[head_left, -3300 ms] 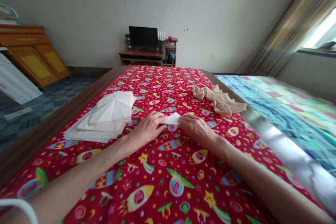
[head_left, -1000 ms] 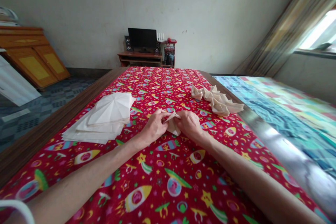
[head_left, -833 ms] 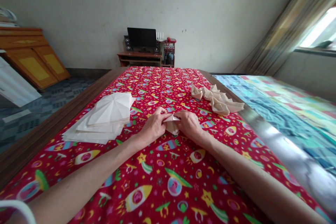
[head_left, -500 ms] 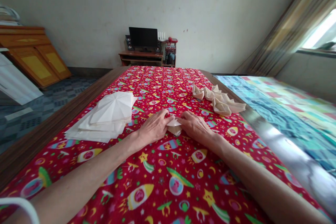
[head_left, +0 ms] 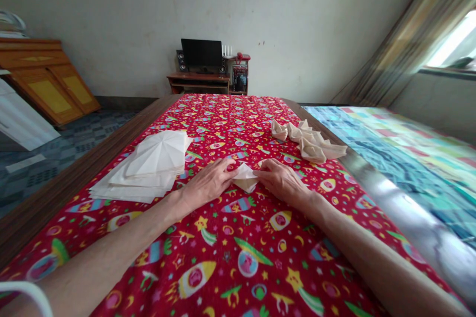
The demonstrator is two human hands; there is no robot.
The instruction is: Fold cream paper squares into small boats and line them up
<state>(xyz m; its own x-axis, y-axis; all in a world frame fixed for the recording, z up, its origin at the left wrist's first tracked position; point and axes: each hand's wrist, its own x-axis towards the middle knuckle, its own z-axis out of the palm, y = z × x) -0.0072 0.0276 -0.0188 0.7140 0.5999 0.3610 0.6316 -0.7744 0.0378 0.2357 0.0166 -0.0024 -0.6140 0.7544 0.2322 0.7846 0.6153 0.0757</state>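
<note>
A small piece of folded white paper (head_left: 245,178) rests on the red patterned cloth between my hands. My left hand (head_left: 216,177) pinches its left corner, and my right hand (head_left: 278,178) pinches the right one. The paper has a peaked top and a pointed lower flap. Left of my hands lies a stack of creased white paper sheets (head_left: 158,156), fanned out unevenly. Off to the right sit several folded paper shapes (head_left: 312,143), boat-like with raised points, bunched together.
The red cloth (head_left: 223,247) covers a dark wooden table (head_left: 85,181). Beyond its far end stand a monitor (head_left: 201,53) and speakers on a small desk. A bed (head_left: 405,153) adjoins on the right; a wooden cabinet (head_left: 48,79) is at the left.
My hands have drawn slightly apart, and more of the folded paper shows between them, with its peak now visible. The sheet stack and the folded shapes stay put.
</note>
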